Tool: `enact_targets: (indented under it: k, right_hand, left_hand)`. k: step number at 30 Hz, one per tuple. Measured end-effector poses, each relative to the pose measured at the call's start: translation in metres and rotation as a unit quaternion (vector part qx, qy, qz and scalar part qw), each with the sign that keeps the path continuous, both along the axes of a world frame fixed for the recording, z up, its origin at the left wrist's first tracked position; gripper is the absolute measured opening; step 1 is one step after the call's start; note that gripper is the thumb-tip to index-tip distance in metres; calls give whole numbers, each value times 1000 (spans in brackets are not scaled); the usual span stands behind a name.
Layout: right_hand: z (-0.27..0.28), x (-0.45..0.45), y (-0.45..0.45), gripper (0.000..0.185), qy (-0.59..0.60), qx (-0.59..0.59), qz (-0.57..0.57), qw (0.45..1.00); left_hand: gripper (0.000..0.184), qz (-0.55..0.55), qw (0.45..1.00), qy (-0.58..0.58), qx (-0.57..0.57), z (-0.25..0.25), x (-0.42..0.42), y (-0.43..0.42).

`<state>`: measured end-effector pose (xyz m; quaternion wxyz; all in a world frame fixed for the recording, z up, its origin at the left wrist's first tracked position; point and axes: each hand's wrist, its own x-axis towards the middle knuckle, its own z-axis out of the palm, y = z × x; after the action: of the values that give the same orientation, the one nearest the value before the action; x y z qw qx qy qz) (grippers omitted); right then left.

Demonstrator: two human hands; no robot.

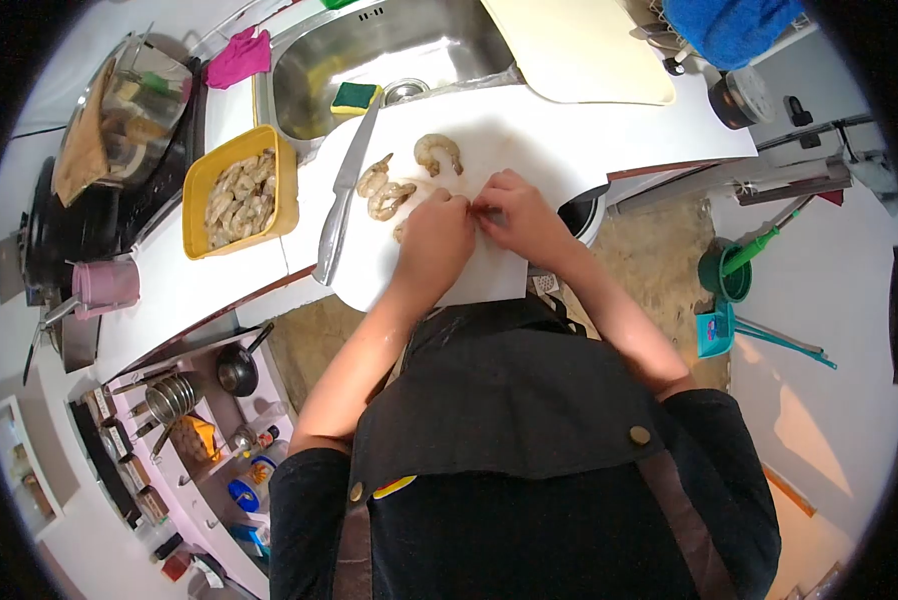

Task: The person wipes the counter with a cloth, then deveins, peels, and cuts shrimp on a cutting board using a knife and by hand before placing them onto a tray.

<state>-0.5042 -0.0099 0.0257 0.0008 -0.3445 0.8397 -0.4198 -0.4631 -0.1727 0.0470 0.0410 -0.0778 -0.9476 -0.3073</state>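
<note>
My left hand (437, 238) and my right hand (517, 214) meet over the white cutting board (504, 130), fingertips pinched close together. Whatever lies between the fingers is hidden by them. Several raw grey shrimp rest on the board: a curled shrimp (435, 152) above the hands, and two more to the left, an upper shrimp (374, 177) and a lower shrimp (390, 200). Part of another shows beside my left hand. A long knife (345, 185) lies along the board's left side, its handle toward me.
Left of the board stands a yellow container (290, 185) of shrimp. Behind are a steel sink (304, 80) with a green-and-yellow sponge (355, 97) and a cream board (594, 50). A pink pot (107, 288) sits at the far left; a bin (581, 218) is partly hidden right of the board.
</note>
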Motion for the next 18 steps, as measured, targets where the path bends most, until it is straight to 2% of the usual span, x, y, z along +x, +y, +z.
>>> enact_targets:
  k: [2, 5, 6, 9, 14, 18]
  right_hand:
    - [4, 0, 0, 12, 5, 17, -3, 1000]
    - [16, -2, -7, 11, 12, 8, 4, 1000]
    - [18, -1, -12, 11, 11, -1, 6, 1000]
    - [13, -2, -39, 8, 16, 5, 60, 998]
    - [9, 4, -76, 5, 20, 17, 89, 996]
    - [9, 9, -83, 4, 4, 37, 89, 995]
  left_hand:
    - [11, -27, 999, 21, -2, 0, -3, -7]
    - [11, 10, 991, -50, 121, 16, -1, -39]
    - [10, 48, 996, -68, 17, 29, 1, -50]
    - [8, 82, 991, -99, 47, 26, 17, -72]
    - [9, 81, 996, -22, 36, 21, 28, -65]
    - [13, 85, 996, -15, 30, 11, 31, -67]
